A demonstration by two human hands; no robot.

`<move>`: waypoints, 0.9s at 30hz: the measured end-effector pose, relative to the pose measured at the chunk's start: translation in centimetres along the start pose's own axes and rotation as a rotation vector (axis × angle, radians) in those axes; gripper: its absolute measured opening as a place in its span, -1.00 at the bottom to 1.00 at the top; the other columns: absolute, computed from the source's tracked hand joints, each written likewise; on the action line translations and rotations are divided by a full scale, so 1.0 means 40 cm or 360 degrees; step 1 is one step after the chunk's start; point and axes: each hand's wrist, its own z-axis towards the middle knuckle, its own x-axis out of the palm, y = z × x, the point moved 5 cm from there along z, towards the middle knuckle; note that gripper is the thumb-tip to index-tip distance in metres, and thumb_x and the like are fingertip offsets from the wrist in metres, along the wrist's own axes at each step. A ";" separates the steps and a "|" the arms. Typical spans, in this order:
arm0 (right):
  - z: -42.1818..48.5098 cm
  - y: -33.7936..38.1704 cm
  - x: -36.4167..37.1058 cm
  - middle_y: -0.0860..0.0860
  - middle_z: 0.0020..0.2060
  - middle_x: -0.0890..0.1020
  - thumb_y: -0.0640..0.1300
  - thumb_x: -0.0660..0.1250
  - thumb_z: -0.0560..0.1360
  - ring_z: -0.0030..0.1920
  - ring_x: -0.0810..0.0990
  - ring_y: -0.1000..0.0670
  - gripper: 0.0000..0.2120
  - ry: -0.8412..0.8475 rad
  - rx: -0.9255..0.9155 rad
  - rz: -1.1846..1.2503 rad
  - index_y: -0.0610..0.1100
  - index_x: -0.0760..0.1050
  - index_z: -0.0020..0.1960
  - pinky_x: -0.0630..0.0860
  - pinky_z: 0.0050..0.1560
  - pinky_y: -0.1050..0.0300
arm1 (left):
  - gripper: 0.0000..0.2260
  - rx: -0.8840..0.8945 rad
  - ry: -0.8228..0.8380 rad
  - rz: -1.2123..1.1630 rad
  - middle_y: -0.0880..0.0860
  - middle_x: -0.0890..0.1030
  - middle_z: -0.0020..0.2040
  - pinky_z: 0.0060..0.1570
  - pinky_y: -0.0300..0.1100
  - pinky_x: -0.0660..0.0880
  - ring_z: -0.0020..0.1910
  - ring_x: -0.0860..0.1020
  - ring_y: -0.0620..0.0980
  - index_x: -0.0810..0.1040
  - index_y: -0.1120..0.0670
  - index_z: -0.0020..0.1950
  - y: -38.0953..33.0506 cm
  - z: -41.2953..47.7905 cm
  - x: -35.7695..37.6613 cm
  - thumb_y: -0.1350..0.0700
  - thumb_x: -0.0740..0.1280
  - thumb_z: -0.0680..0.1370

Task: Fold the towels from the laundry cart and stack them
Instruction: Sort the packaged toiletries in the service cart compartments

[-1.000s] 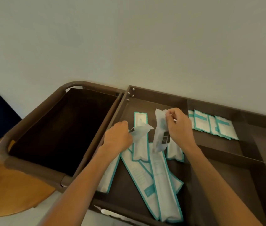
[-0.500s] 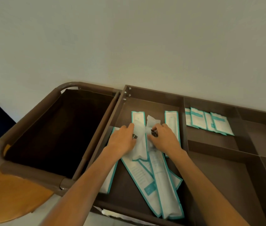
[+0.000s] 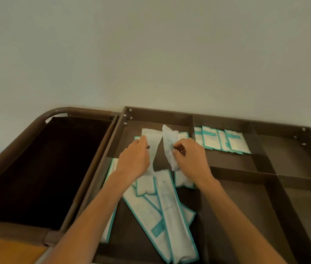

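The left hand [image 3: 134, 159] and the right hand [image 3: 189, 159] each pinched one white packet [image 3: 169, 147] above the tray [image 3: 158, 115]. No towels were visible; thin packets could slip onto the pile below.

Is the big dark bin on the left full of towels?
No, the dark bin looks bare inside, while both hands work on long white packets in the tray compartment beside it.
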 end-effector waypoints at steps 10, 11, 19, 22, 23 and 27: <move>-0.021 -0.223 -0.313 0.11 -0.16 0.51 -0.12 0.35 0.54 -0.18 0.50 0.16 -0.96 -0.0397 0.0156 0.0003 -0.02 0.49 -0.08 0.36 -0.21 0.46 | -0.91 0.0373 0.0039 -0.0223 0.04 0.47 -0.13 -0.20 -0.08 0.37 -0.17 0.45 0.03 0.30 0.09 -0.07 -0.407 0.061 0.061 0.17 0.11 0.64; -0.025 -0.257 -0.343 0.11 -0.15 0.51 -0.11 0.35 0.54 -0.18 0.50 0.17 -0.95 -0.0419 0.0171 -0.0022 -0.01 0.49 -0.08 0.37 -0.23 0.46 | -0.92 0.0393 0.0071 -0.0244 0.06 0.48 -0.10 -0.16 -0.04 0.42 -0.14 0.47 0.06 0.32 0.10 -0.05 -0.454 0.069 0.083 0.17 0.11 0.64; -0.034 -0.556 -0.538 0.01 -0.07 0.56 -0.12 0.33 0.55 -0.12 0.54 0.10 -0.89 -0.0424 0.0381 -0.0220 -0.12 0.55 0.05 0.36 -0.21 0.43 | -0.84 0.0446 0.0277 -0.0231 0.14 0.44 0.15 -0.03 -0.08 0.40 0.05 0.47 0.08 0.36 0.16 0.19 -0.794 0.120 0.268 0.18 0.16 0.63; -0.026 -0.648 -0.572 -0.02 -0.04 0.58 -0.13 0.33 0.55 -0.10 0.55 0.07 -0.87 -0.0356 0.0431 -0.0318 -0.14 0.56 0.06 0.38 -0.08 0.35 | -0.75 0.0429 0.0348 -0.0184 0.15 0.42 0.22 0.03 -0.09 0.44 0.10 0.48 0.09 0.32 0.17 0.29 -0.889 0.129 0.338 0.18 0.19 0.62; -0.022 -0.674 -0.580 -0.03 -0.03 0.58 -0.14 0.33 0.55 -0.11 0.55 0.08 -0.87 -0.0342 0.0438 -0.0351 -0.14 0.56 0.06 0.38 -0.08 0.34 | -0.69 0.0398 0.0375 -0.0165 0.16 0.42 0.25 0.08 -0.08 0.46 0.12 0.50 0.09 0.30 0.17 0.33 -0.910 0.134 0.361 0.17 0.22 0.61; -0.012 -0.751 -0.599 -0.06 -0.01 0.59 -0.16 0.31 0.55 -0.16 0.49 0.13 -0.87 -0.0288 0.0433 -0.0407 -0.15 0.57 0.07 0.31 -0.20 0.43 | -0.48 0.0291 0.0529 -0.0108 0.19 0.37 0.34 0.17 0.00 0.49 0.19 0.50 0.17 0.22 0.20 0.45 -0.949 0.151 0.453 0.18 0.34 0.54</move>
